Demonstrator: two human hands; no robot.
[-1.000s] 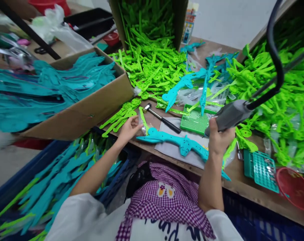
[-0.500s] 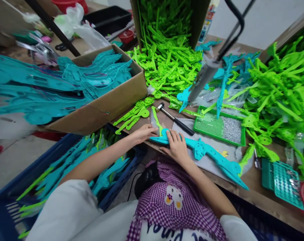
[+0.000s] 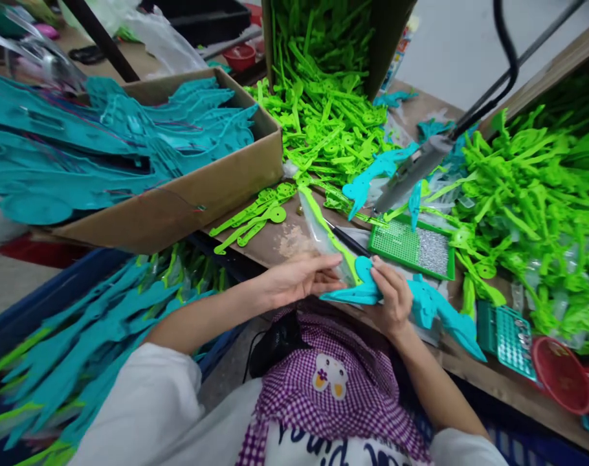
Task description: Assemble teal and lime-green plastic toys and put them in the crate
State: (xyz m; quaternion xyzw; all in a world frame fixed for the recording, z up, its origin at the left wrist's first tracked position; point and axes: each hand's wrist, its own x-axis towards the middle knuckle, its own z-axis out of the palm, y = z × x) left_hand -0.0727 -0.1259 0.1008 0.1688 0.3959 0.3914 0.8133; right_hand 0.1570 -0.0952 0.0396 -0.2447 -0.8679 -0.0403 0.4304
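Observation:
A long turquoise plastic toy part (image 3: 428, 301), shaped like an animal body, lies tilted across both hands above the bench edge. My right hand (image 3: 391, 294) is closed around it, thumb and fingers by its rounded end. From that end a lime-green plastic arm (image 3: 318, 213) with a clear plastic piece (image 3: 315, 226) along it points up and left. My left hand (image 3: 304, 278) is closed on the lower end of this arm and its clear piece; its fingertips are partly hidden. Behind the arm lies a hammer (image 3: 350, 239), its head mostly covered.
A green tray (image 3: 411, 244) holds small silvery pins. Heaps of lime-green parts (image 3: 333, 129) spill from boxes behind and at right. A cardboard box (image 3: 188, 194) of turquoise parts stands left, above a blue crate (image 3: 13, 330). A grey tool on a rod (image 3: 415, 171) hangs over the bench.
The turquoise part has been lifted and tilted off the bench. The attached green arm has swung up over the hammer, and my left hand has moved onto it. The view has shifted a little.

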